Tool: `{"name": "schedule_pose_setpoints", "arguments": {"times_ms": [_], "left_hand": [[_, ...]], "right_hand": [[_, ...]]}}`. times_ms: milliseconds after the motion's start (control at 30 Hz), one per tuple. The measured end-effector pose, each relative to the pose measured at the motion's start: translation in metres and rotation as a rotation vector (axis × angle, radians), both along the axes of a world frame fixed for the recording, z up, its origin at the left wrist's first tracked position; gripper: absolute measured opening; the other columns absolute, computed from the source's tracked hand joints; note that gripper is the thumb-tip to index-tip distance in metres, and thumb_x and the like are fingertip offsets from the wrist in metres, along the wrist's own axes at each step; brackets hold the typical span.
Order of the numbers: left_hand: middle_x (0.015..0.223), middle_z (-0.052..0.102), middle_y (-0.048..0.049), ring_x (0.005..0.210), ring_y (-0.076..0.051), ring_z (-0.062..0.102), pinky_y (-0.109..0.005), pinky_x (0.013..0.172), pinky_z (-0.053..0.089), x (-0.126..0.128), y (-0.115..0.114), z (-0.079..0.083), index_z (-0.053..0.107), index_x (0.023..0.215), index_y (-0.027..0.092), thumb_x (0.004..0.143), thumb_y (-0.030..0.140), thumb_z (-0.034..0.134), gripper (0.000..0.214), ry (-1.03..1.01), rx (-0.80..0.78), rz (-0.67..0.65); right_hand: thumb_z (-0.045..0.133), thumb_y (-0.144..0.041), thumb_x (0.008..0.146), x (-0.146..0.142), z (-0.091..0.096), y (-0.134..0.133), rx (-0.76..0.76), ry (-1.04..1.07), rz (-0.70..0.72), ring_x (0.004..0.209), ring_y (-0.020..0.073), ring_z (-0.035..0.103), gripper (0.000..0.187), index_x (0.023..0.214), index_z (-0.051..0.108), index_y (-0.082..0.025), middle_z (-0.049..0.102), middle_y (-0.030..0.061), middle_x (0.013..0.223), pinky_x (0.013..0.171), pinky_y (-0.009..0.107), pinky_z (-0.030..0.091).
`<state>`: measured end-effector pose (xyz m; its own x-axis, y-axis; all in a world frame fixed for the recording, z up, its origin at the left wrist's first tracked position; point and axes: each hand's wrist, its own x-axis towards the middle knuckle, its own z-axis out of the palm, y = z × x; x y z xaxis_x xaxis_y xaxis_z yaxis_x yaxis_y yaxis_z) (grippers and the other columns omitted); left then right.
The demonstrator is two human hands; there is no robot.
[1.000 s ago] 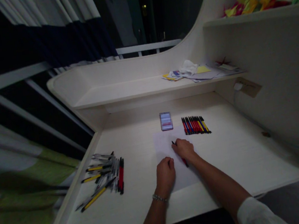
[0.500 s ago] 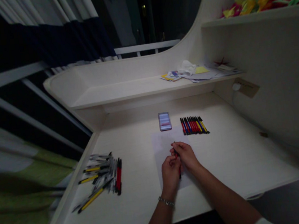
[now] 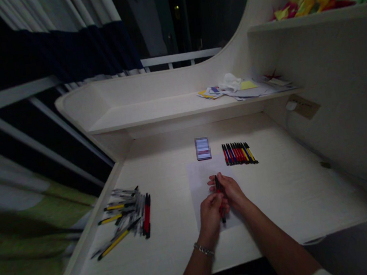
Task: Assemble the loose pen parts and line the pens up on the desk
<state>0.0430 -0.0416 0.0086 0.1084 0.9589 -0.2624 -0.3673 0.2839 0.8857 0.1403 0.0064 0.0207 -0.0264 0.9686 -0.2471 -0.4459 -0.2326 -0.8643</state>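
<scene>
A red pen with a black cap [image 3: 217,184] stands nearly in line with my view over a white sheet of paper [image 3: 195,176]. My left hand [image 3: 211,212] is closed round the pen's red lower barrel, its black end sticking out below. The right hand [image 3: 233,190] holds the capped upper part, thumb on the near side and fingertips showing behind it. Both hands are close together, partly hiding the barrel. To the right of the paper lies a neat row of red, blue and yellow pens [image 3: 239,153] with black caps.
At the desk's left lies a loose pile of clear and yellow pen parts [image 3: 122,212], with red pens [image 3: 147,215] beside it. A phone-like rectangle [image 3: 202,148] with a blurred face lies beyond the paper. Papers and a crumpled tissue [image 3: 230,82] rest on the raised shelf [image 3: 153,110].
The pen has turned so more of its black cap and lower end show. My right fingers have loosened and spread a little behind it; both hands stay over the paper.
</scene>
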Motion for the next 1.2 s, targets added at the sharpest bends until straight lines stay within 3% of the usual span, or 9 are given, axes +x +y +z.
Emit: {"name": "schedule_pose_setpoints", "arguments": {"times_ms": [133,300,433,600,767,933,1100,1200], "left_hand": [[0.066,0.066,-0.0041,0.050,-0.012,0.059,-0.024,0.050,0.047,-0.0021,-0.0013,0.0010,0.068,0.081,0.012,0.068,0.048,0.078,0.039,-0.022,-0.038,0.002],[0.069,0.066,-0.0044,0.052,-0.013,0.060,-0.026,0.052,0.050,-0.0025,-0.0033,0.0020,0.069,0.085,0.011,0.068,0.049,0.078,0.042,-0.045,-0.072,0.007],[0.068,0.066,-0.0034,0.052,-0.012,0.060,-0.025,0.052,0.050,-0.0028,-0.0036,0.0022,0.068,0.083,0.012,0.068,0.048,0.079,0.041,-0.028,-0.061,0.005],[0.069,0.066,-0.0037,0.053,-0.013,0.061,-0.026,0.054,0.051,-0.0040,-0.0044,0.0006,0.069,0.091,0.012,0.067,0.048,0.080,0.046,-0.048,-0.062,0.003],[0.071,0.068,-0.0035,0.054,-0.014,0.063,-0.028,0.056,0.052,-0.0042,-0.0036,0.0004,0.065,0.106,0.013,0.063,0.046,0.083,0.057,-0.065,-0.056,0.026],[0.070,0.068,-0.0041,0.056,-0.015,0.064,-0.030,0.059,0.053,-0.0035,-0.0041,0.0021,0.064,0.102,0.013,0.063,0.047,0.083,0.055,-0.067,-0.066,0.021],[0.073,0.069,-0.0044,0.056,-0.015,0.064,-0.029,0.058,0.053,-0.0040,-0.0030,0.0003,0.063,0.102,0.014,0.065,0.045,0.082,0.052,-0.068,-0.039,0.025],[0.080,0.070,-0.0066,0.058,-0.014,0.065,-0.029,0.058,0.053,-0.0047,-0.0020,-0.0017,0.064,0.098,0.014,0.066,0.043,0.081,0.047,-0.054,-0.018,0.022]], "right_hand": [[0.082,-0.049,0.061,0.0045,-0.0018,-0.0002,0.026,-0.088,-0.070,0.059,0.0144,0.057,0.038,0.074,0.066,-0.017,0.065,0.0020,0.064,0.053,0.025,0.042],[0.078,-0.052,0.065,0.0058,-0.0031,-0.0009,-0.014,0.007,0.050,0.068,0.0168,0.062,0.042,0.087,0.070,-0.016,0.071,0.0071,0.080,0.056,0.025,0.044],[0.082,-0.048,0.061,0.0051,-0.0047,-0.0002,0.023,-0.116,-0.036,0.059,0.0139,0.057,0.038,0.077,0.068,-0.017,0.067,0.0026,0.067,0.054,0.025,0.041],[0.077,-0.055,0.065,0.0063,-0.0041,-0.0004,-0.011,-0.051,0.077,0.060,0.0146,0.058,0.044,0.083,0.070,-0.015,0.070,0.0065,0.076,0.054,0.026,0.041],[0.084,-0.049,0.059,0.0068,-0.0012,-0.0004,0.033,-0.132,-0.054,0.061,0.0145,0.058,0.040,0.074,0.067,-0.016,0.068,0.0034,0.067,0.059,0.026,0.043],[0.078,-0.056,0.063,0.0078,-0.0003,-0.0007,-0.013,-0.092,0.024,0.064,0.0172,0.062,0.046,0.082,0.070,-0.015,0.071,0.0075,0.074,0.060,0.028,0.046],[0.084,-0.050,0.056,0.0084,-0.0028,-0.0005,0.034,-0.182,-0.055,0.058,0.0145,0.057,0.044,0.076,0.066,-0.016,0.067,0.0030,0.065,0.054,0.025,0.042],[0.078,-0.056,0.062,0.0092,-0.0042,-0.0004,0.024,-0.140,0.038,0.059,0.0151,0.059,0.046,0.080,0.068,-0.015,0.070,0.0062,0.073,0.053,0.025,0.042]]}}
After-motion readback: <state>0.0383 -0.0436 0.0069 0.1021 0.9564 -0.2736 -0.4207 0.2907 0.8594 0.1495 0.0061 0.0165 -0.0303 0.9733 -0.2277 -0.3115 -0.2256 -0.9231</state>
